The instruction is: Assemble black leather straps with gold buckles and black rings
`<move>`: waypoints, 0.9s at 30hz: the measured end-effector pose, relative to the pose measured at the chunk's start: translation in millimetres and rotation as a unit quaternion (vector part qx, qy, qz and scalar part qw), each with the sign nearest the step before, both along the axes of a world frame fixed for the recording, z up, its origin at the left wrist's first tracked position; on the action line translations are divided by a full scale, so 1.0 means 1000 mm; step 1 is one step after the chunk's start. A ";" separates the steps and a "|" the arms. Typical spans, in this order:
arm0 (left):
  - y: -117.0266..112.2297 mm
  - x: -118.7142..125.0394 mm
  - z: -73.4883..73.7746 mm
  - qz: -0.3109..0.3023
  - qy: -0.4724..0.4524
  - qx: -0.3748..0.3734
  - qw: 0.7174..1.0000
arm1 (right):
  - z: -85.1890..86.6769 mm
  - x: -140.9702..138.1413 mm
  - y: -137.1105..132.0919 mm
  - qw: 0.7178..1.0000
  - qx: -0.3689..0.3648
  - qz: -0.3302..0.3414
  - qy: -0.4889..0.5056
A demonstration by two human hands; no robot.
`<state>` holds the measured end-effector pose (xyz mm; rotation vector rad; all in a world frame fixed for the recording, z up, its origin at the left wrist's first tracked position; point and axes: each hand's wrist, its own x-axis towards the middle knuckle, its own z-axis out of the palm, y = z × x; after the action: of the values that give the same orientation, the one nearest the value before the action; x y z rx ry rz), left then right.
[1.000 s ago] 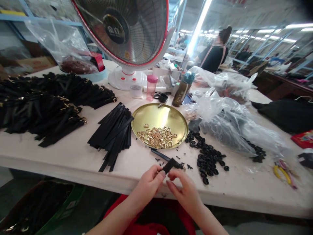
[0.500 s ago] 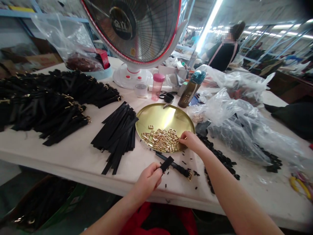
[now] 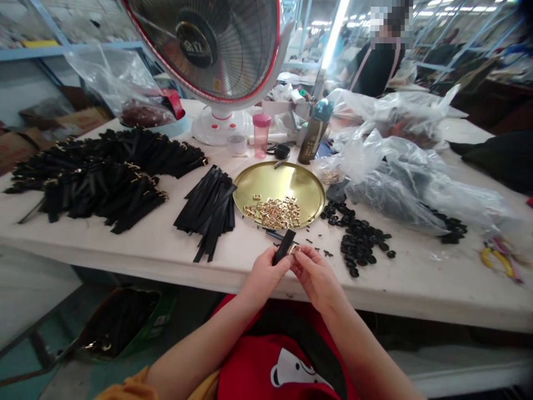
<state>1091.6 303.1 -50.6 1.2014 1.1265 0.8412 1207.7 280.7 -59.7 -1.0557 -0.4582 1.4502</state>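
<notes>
My left hand (image 3: 270, 269) is closed on a flat black strap (image 3: 285, 246), its free end pointing up and away from me. Close against it, my right hand (image 3: 313, 272) pinches a small gold buckle (image 3: 293, 249) beside the strap. Whether buckle and strap touch, I cannot tell. Just beyond the hands lies a round gold tray (image 3: 287, 178) with a heap of gold buckles (image 3: 277, 212) in its near half. Another black strap (image 3: 273, 235) lies on the table, partly hidden behind my hands. Left of the tray is a stack of black straps (image 3: 208, 208).
Buckled black straps (image 3: 95, 172) are piled at the left. Small black loops (image 3: 362, 239) lie at the right, near plastic bags (image 3: 400, 183) and yellow-handled pliers (image 3: 497, 261). A fan heater (image 3: 208, 50), a pink cup (image 3: 261, 136) and a bottle (image 3: 314, 133) stand behind the tray.
My right hand has left the buckle heap on the tray and come back to my left hand, now with a buckle in its fingers. The view has tilted down.
</notes>
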 end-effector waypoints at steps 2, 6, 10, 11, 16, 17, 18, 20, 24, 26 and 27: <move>-0.006 0.000 0.001 -0.010 0.015 -0.006 1.000 | -0.001 0.002 -0.010 1.000 -0.001 -0.003 -0.017; -0.011 -0.001 0.001 -0.034 0.039 -0.005 0.999 | -0.002 0.011 -0.022 0.988 0.035 0.006 -0.151; -0.011 -0.001 -0.002 -0.075 0.081 0.023 0.994 | -0.002 0.017 -0.029 0.968 0.062 0.020 -0.244; -0.012 -0.002 -0.003 -0.084 0.090 0.033 0.992 | -0.002 0.018 -0.030 0.967 0.061 0.015 -0.248; -0.018 -0.009 -0.008 -0.123 0.135 0.068 0.981 | -0.003 0.024 -0.027 0.995 -0.005 -0.053 -0.080; -0.020 -0.011 -0.009 -0.130 0.150 0.073 0.977 | -0.003 0.025 -0.025 0.997 -0.017 -0.061 -0.036; -0.021 -0.014 -0.010 -0.138 0.165 0.081 0.973 | -0.002 0.026 -0.024 0.998 -0.026 -0.064 0.000; -0.023 -0.017 -0.010 -0.161 0.194 0.111 0.961 | -0.001 0.026 -0.022 0.997 -0.045 -0.053 0.044; -0.019 -0.020 -0.006 -0.209 0.239 0.188 0.930 | -0.004 0.021 -0.025 0.993 -0.085 -0.002 0.081; -0.017 -0.018 -0.005 -0.222 0.240 0.199 0.924 | -0.007 0.015 -0.029 0.992 -0.093 0.014 0.081; -0.017 -0.017 -0.005 -0.219 0.226 0.191 0.930 | -0.009 0.012 -0.031 0.993 -0.089 0.015 0.072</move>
<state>1074.9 286.0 -55.5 1.9604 1.0104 0.4518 1219.8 249.4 -68.9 -1.0784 -0.2455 1.6037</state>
